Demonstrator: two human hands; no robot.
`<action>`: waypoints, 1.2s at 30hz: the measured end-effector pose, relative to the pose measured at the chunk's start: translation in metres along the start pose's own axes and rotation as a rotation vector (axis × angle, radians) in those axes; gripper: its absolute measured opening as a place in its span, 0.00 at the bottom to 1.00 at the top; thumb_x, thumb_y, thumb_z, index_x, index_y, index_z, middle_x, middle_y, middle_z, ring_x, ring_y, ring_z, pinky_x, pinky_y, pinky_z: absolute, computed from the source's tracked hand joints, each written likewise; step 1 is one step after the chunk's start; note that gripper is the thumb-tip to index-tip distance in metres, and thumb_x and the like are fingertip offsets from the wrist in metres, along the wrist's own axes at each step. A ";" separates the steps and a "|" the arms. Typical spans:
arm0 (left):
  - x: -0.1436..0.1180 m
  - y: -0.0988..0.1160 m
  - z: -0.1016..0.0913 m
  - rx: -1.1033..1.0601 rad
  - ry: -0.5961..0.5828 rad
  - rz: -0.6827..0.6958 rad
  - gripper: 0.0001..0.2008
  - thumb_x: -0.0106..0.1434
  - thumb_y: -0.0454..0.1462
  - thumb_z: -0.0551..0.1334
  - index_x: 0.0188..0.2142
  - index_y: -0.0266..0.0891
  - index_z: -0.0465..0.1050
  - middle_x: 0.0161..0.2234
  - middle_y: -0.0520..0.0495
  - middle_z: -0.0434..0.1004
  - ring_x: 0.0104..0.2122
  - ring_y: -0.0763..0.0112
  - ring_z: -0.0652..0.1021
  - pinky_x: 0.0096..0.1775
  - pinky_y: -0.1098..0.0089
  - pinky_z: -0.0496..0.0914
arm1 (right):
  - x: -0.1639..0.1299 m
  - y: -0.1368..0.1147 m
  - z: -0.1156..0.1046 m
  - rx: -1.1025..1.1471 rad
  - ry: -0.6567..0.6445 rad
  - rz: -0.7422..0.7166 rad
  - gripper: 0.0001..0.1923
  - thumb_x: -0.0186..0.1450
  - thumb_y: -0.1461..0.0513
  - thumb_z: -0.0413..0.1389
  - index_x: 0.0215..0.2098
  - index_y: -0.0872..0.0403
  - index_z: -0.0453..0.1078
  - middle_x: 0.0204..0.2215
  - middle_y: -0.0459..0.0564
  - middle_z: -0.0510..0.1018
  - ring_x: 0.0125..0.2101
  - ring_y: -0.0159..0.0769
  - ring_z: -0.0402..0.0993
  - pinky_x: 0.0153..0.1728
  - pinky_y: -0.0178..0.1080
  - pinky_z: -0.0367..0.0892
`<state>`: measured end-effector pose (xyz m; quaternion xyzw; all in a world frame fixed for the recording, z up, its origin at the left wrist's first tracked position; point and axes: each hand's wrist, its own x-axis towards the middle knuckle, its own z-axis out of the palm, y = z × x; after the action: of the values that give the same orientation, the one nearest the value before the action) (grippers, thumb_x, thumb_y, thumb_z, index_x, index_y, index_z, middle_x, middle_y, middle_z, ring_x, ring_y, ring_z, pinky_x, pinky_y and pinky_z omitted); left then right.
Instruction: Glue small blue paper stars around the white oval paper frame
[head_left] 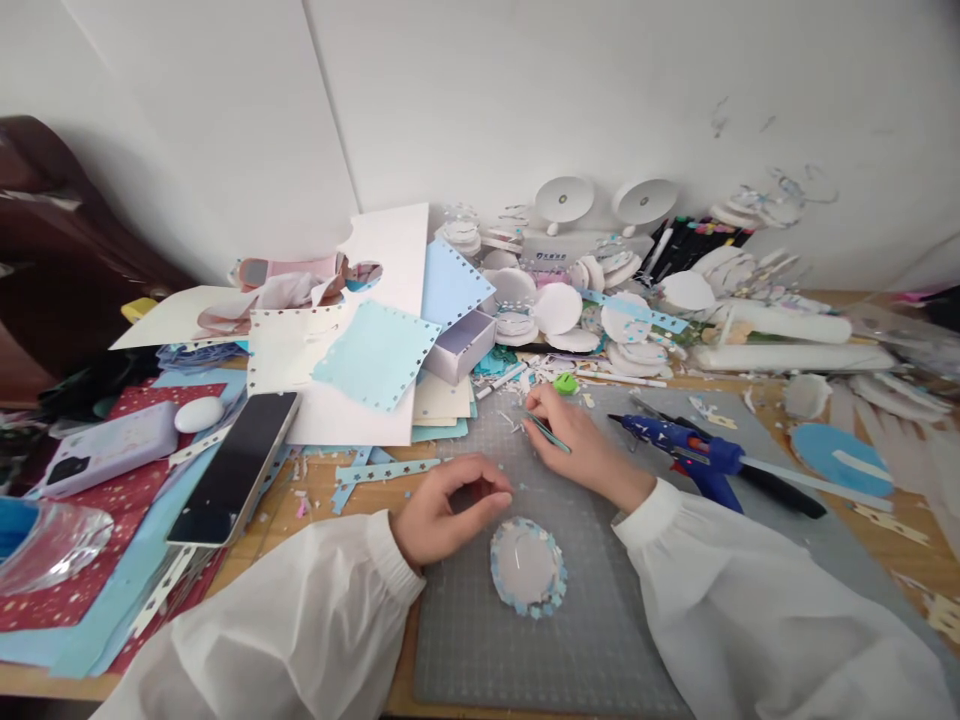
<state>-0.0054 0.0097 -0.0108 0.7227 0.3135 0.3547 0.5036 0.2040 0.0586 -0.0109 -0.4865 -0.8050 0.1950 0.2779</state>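
You are working over a grey cutting mat [480, 640] in the lower middle of the frame. Your left hand [442, 515] is resting on the mat just left of centre, its thumb and forefinger curled toward each other and nearly pinched together; whether anything tiny is sitting between them I cannot tell. Just below and to the right of that hand, a white disc [527, 566] edged with small pale-blue flower pieces is lying flat on the mat, close to your fingertips but not touched by them. Your right hand [581, 450] is reaching toward the upper middle of the mat, closed around teal tweezers [549, 432], whose tips are pointing up and left among paper scraps. A blue glue gun [694, 455] is lying on the mat just right of that hand, its nozzle aimed left. At the left of the frame a dark phone [236, 465] is lying on blue and red paper, and above it sheets of punched card [375, 355] are piling up. Stacks of white discs [559, 310] are sitting along the wall at upper centre.
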 end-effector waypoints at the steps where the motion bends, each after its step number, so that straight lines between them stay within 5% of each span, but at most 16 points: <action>1: 0.000 0.000 0.000 0.000 0.002 0.002 0.09 0.63 0.39 0.58 0.34 0.32 0.71 0.29 0.45 0.72 0.30 0.71 0.70 0.34 0.71 0.64 | 0.001 0.001 0.001 0.000 -0.004 -0.004 0.06 0.63 0.65 0.46 0.39 0.51 0.54 0.31 0.48 0.69 0.31 0.36 0.69 0.33 0.37 0.60; 14: 0.002 0.000 0.000 -0.003 0.052 -0.046 0.12 0.63 0.42 0.57 0.32 0.33 0.71 0.28 0.46 0.71 0.29 0.71 0.70 0.33 0.71 0.64 | -0.018 -0.017 -0.015 0.194 0.101 0.090 0.04 0.65 0.63 0.46 0.37 0.50 0.52 0.20 0.39 0.65 0.19 0.31 0.60 0.25 0.34 0.55; 28: 0.003 -0.002 0.001 -0.003 0.046 -0.071 0.15 0.64 0.44 0.57 0.32 0.33 0.71 0.28 0.46 0.71 0.29 0.71 0.70 0.34 0.72 0.64 | 0.005 0.001 0.006 0.061 0.007 0.019 0.06 0.63 0.65 0.46 0.38 0.51 0.52 0.26 0.44 0.66 0.27 0.36 0.66 0.31 0.37 0.58; 36: 0.002 -0.001 -0.001 -0.001 0.040 -0.080 0.14 0.64 0.43 0.57 0.31 0.33 0.71 0.27 0.46 0.71 0.29 0.71 0.69 0.33 0.71 0.64 | 0.000 -0.005 -0.002 0.132 0.045 0.041 0.05 0.64 0.65 0.46 0.36 0.50 0.52 0.22 0.40 0.66 0.23 0.32 0.62 0.29 0.36 0.57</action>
<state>-0.0046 0.0122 -0.0111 0.7021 0.3519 0.3487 0.5114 0.2015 0.0566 -0.0060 -0.4877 -0.7739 0.2424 0.3231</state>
